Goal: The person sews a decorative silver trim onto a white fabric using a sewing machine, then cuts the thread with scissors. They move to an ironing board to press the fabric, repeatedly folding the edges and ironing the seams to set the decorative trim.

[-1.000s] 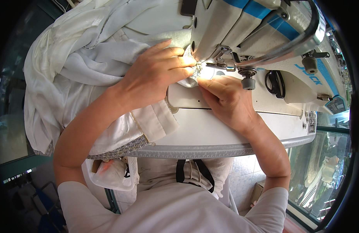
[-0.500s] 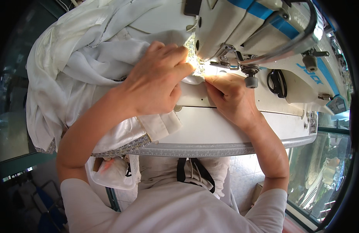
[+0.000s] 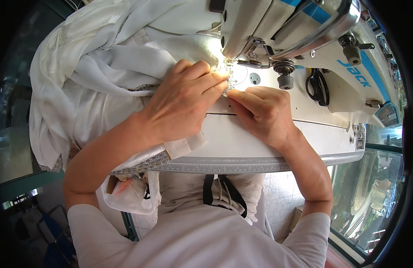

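Note:
A white satin-like garment (image 3: 117, 71) lies heaped over the left of the sewing table. Part of its grey tweed trim (image 3: 230, 71) runs up to the presser foot (image 3: 249, 62) of a sewing machine (image 3: 260, 31), brightly lit there. My left hand (image 3: 182, 100) rests on the cloth, fingers curled, pinching the trim's left side. Close by on the right, my right hand (image 3: 267, 114) pinches the near end of the trim between thumb and forefinger. The fingertips of both hands nearly meet, just my side of the foot. Whether the foot presses the cloth is hard to tell.
Black-handled scissors (image 3: 317, 87) lie under the machine arm at right. A ruler strip (image 3: 224, 166) lines the table's front edge. Below it at left hangs a white plastic bin (image 3: 128, 203) with scraps inside. A thread stand knob (image 3: 285, 80) juts out near my right hand.
Both hands have shifted slightly toward me, away from the presser foot, with the trim between them. The right hand has moved left, uncovering the round plate on the machine bed.

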Tool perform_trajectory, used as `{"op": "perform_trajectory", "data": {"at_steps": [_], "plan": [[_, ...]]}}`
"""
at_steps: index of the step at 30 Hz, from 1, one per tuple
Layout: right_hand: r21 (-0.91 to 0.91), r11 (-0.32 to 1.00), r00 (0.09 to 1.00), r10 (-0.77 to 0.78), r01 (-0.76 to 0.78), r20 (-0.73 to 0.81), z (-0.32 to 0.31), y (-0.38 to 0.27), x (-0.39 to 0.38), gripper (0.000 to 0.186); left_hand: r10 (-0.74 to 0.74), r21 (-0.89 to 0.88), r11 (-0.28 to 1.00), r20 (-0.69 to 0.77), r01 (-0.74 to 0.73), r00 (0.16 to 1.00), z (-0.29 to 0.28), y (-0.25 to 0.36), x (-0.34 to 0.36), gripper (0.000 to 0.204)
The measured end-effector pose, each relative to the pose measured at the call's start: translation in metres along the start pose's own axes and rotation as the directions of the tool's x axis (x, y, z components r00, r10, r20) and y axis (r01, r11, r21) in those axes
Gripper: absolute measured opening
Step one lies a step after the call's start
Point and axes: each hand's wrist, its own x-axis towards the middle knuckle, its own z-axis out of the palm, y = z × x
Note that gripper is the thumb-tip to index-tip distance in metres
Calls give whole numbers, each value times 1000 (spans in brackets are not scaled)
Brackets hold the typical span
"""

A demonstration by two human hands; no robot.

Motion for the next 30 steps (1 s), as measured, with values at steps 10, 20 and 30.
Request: {"op": "perform_trajectory", "data": {"at_steps": [10,20,30], "plan": [[-29,999,999,39,-38,6,3,-2,1,15,41,19,999,13,-42,999,0,-8,-1,43],[-50,991,992,126,-125,17,4,-7,6,16,18,32,999,22,-18,1000,1,-23,7,42],[-36,966,965,258,-257,34,-25,-12,-1,16,19,92,996,48,-23,999,3,-27,12,37]]}}
